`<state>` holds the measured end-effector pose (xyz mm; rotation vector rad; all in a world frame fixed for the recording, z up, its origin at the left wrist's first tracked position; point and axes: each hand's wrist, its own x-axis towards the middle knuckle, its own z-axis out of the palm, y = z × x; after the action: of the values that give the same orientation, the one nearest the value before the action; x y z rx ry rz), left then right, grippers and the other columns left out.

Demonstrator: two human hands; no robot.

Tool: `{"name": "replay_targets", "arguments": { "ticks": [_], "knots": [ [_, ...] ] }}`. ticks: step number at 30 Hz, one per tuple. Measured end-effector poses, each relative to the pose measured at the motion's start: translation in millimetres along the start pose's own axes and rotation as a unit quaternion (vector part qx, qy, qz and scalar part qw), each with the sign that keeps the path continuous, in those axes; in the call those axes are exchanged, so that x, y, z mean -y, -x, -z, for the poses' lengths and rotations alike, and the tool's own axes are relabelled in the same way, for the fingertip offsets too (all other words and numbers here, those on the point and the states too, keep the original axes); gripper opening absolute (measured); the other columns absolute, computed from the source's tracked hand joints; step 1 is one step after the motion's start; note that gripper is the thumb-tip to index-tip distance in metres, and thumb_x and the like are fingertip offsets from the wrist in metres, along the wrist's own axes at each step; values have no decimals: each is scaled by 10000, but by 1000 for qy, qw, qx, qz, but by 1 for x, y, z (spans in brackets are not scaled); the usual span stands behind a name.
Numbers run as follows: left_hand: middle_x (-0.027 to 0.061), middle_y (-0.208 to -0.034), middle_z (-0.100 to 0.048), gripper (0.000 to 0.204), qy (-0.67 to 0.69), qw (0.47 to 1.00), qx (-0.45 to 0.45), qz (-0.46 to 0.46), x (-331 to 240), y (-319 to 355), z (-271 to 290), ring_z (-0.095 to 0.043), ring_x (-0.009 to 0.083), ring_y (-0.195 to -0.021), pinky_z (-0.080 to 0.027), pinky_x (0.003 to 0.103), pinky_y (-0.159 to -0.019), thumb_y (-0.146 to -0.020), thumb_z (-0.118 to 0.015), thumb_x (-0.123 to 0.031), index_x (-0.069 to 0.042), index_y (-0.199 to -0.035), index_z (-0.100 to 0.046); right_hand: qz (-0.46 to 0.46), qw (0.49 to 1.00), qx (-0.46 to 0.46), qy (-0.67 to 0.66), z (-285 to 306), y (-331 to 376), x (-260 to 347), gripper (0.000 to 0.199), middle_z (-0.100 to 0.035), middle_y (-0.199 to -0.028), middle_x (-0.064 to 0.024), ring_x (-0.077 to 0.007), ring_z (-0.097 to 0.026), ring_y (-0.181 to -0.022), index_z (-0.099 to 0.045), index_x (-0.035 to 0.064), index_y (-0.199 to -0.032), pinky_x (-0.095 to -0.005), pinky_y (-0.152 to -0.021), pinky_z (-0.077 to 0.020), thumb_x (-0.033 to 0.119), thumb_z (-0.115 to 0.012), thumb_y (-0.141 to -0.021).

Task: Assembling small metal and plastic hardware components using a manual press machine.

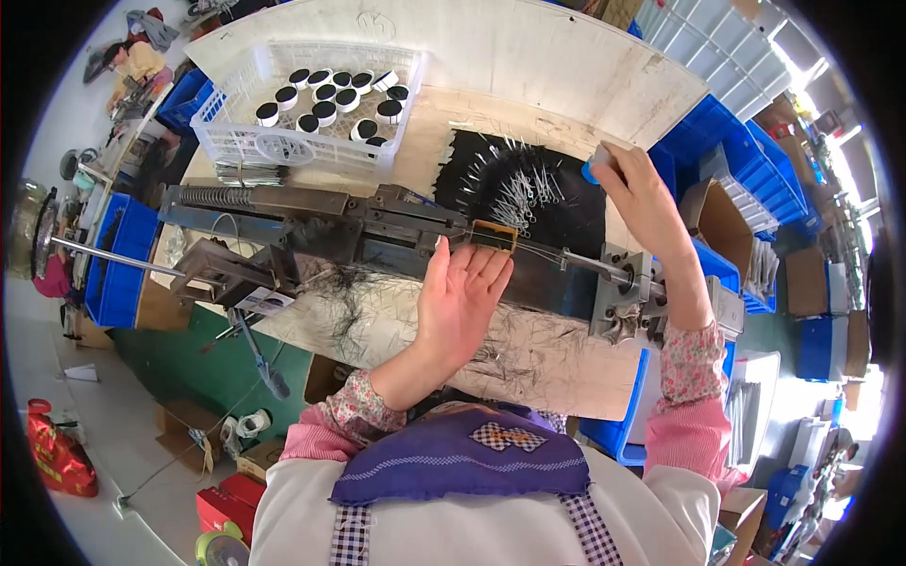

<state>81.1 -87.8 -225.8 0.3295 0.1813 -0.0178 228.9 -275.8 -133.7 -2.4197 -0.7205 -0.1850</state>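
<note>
My left hand point(462, 307) lies palm up with its fingers stretched out at the front of a long metal bench machine point(396, 226). The fingertips are next to a small yellow-edged frame point(497, 228) on the machine. Thin wires point(543, 253) run from near these fingertips to a metal spindle point(604, 269) on the right. My right hand point(644, 198) is raised beyond the spindle, its fingers closed round a small whitish thing with a blue end point(592, 170). Near it, a pile of looped metal wire pins point(524, 193) rests on a black mat point(580, 222).
A white plastic crate point(283, 148) with several white, black-topped round containers point(325, 111) stands at the back left. Dark loose bristles point(344, 307) litter the wooden table point(585, 363). Blue bins point(722, 132) and a cardboard box point(710, 212) stand right; another person point(142, 64) sits far left.
</note>
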Motion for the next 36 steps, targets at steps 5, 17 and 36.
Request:
{"name": "replay_targets", "arguments": {
  "ticks": [5, 17, 36],
  "knots": [
    [163, -1293, -483, 584, 20, 1000, -3, 2, 5, -10, 18, -412, 263, -1273, -235, 403, -1150, -994, -321, -470, 51, -1227, -441, 213, 976, 20, 43, -53, 53, 48, 333, -575, -941, -100, -238, -583, -859, -636, 77, -1045, -370, -783, -436, 13, -569, -725],
    [146, -1316, -490, 622, -20, 1000, -4, 0, -6, 4, -9, -419, 255, -1274, -270, 392, -1127, -985, -320, -499, 35, -1282, -436, 144, 987, 61, -24, -57, 24, 40, 65, -617, -759, -43, -240, -598, -744, -685, 88, -830, -356, -789, -409, 127, -646, -795],
    [125, -1280, -512, 571, 16, 999, -1, 38, -8, 4, -4, -427, 229, -1258, -252, 376, -1124, -984, -336, -492, 14, -1204, -480, 244, 969, 12, 37, -61, 37, 57, 55, -592, -761, -44, -233, -595, -729, -651, 77, -817, -357, -730, -436, 49, -636, -773]
  ]
}}
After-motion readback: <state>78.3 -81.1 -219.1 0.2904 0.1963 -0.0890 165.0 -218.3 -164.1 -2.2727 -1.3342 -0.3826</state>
